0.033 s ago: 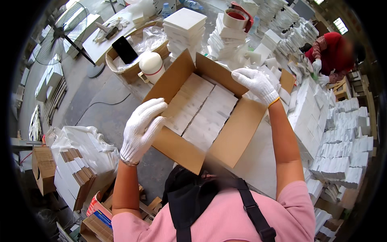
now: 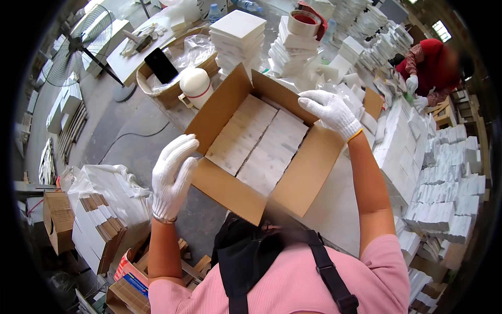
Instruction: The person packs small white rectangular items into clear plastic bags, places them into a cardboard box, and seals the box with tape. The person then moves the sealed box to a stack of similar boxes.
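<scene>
The left hand [image 2: 175,178], in a white knitted cotton glove, holds nothing, its fingers nearly straight and the thumb slightly apart. Its fingertips are close to the left corner of an open brown cardboard box [image 2: 308,172]; I cannot tell whether they touch. The right hand [image 2: 332,112], gloved alike with a yellow-edged cuff, has its fingers extended and slightly curved over the upper edge of the far right wall, gripping nothing visible; contact there is unclear.

The box sits on a pale, flat worktop [image 2: 332,193], which shows bare beside the box's near right side. Inside lie two parallel rows of white, grey-veined rectangular stone pieces, a left row [image 2: 243,136] and a right row [image 2: 274,152], a narrow dark gap between them.

Beyond the box's far corner, towards the worktop's far edge, rise two stacks of white square tiles, one left [image 2: 237,39] and one right [image 2: 293,49], the latter topped by one roll of tape [image 2: 304,23]. Past the far left wall are one white rounded vessel with a red stripe [image 2: 196,86] and one black flat phone [image 2: 161,65].

The room has a grey floor [image 2: 128,131], one black cable [image 2: 138,134], one round-caged fan [image 2: 78,42] and, at the right, one co-worker in red [image 2: 431,65].
</scene>
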`<state>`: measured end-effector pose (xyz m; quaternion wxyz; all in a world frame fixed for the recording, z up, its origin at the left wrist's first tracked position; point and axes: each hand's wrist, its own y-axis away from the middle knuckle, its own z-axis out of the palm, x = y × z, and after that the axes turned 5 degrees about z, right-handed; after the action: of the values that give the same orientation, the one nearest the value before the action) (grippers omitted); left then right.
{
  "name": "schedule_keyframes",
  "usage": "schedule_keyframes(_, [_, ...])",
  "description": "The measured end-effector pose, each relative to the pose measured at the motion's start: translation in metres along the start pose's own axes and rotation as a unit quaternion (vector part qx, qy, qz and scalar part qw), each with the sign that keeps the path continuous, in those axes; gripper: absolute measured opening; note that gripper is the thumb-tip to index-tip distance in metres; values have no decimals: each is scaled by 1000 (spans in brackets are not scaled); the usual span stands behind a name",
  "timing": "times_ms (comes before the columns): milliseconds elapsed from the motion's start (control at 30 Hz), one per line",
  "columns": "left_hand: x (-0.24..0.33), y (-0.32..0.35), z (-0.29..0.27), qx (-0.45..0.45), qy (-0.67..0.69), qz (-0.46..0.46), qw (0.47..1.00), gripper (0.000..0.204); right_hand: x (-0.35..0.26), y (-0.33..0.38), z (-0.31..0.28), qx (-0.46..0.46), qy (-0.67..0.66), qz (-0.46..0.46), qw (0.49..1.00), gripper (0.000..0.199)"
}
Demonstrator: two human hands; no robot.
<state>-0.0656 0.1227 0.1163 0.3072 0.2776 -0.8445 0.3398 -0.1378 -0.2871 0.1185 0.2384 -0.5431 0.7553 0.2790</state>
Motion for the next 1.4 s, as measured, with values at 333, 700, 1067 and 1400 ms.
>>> schedule_keyframes(333, [-9, 52, 97, 80, -163, 64, 981, 49, 33, 21, 69, -36, 114, -191, 974, 29])
schedule_keyframes(700, [-41, -57, 176, -169, -253, 134, 943, 58, 43, 95, 41, 177, -5, -73, 982, 30])
schedule_keyframes(1067, [-41, -64, 164, -184, -191, 119, 957, 46, 22, 81, 151, 275, -64, -57, 958, 71])
schedule_keyframes(1400, [-43, -73, 14, 114, 83, -33, 989, 33, 23, 44, 162, 273, 144, -80, 948, 53])
